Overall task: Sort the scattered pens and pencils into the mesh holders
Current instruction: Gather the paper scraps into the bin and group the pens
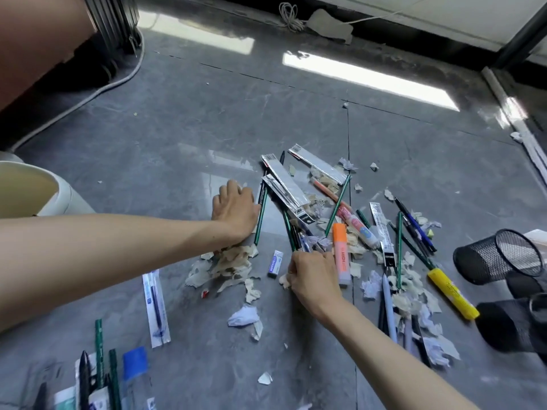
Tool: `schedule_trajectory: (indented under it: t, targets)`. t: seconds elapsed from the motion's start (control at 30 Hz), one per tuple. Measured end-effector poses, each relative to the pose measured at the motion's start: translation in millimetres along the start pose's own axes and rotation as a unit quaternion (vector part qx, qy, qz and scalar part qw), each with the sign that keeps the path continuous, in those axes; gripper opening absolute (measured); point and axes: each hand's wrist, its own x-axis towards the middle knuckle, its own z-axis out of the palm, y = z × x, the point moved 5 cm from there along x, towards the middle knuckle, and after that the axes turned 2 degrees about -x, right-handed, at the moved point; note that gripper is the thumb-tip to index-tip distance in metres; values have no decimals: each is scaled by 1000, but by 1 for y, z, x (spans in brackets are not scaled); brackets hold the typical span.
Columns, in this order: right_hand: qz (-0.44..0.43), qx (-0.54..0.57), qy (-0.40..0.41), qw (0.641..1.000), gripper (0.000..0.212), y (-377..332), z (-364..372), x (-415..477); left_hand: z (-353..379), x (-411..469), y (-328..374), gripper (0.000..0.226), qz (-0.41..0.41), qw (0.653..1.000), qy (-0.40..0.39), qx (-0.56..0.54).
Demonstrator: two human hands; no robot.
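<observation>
**Floor sort: both hands in the pile**

Grey glossy tile floor [183, 137], seen from above. A white cable [88, 97] runs along the far left, and a pale bucket [63, 196] stands at the left edge.

Left hand [233, 207] lies back up on the floor at the left edge of the pile, just beside a long green pencil [261, 216]. Its fingers are together and bent down toward the tile; I cannot tell whether they hold anything.

Right hand [313, 275] is at the near side of the pile. Its fingers are curled and clamped on the near ends of a short green pencil [288, 229] and a blue pen [304, 243].

Two black mesh holders [485, 258] lie tipped on their sides at the right edge, well apart from both hands.

Silver packets [284, 187] lie at the far side of the pile. A packaged pen [156, 306] lies alone at near left.

A yellow highlighter [453, 292] lies near the holders. An orange highlighter [342, 255] lies just right of the right hand.

The loose pens and pencils [414, 232] lie crossed on the floor between the right hand and the holders, with more at the near left corner.

A small eraser [276, 263] lies between the two hands. Torn paper scraps [233, 264] are scattered throughout.
</observation>
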Motion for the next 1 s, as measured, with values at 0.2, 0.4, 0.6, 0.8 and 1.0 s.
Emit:
schedule_trajectory:
  t: [0.2, 0.4, 0.6, 0.8, 1.0]
  targets:
    - [-47, 113, -107, 987, 18, -29, 15, -23, 14, -58, -56, 48, -126, 987, -92, -28]
    - [69, 116, 22, 991, 18, -22, 0, -15, 29, -113, -50, 57, 100, 963, -216, -128]
    - [55, 103, -53, 992, 37, -25, 2, -2, 12, -66, -42, 58, 103, 976, -192, -27]
    - [53, 124, -40, 990, 31, -22, -6, -1, 29, -60, -34, 58, 184, 949, -250, 52]
    - [77, 174, -36, 981, 40, -12, -8, -1, 39, -142, -35, 53, 292, 906, -307, 9]
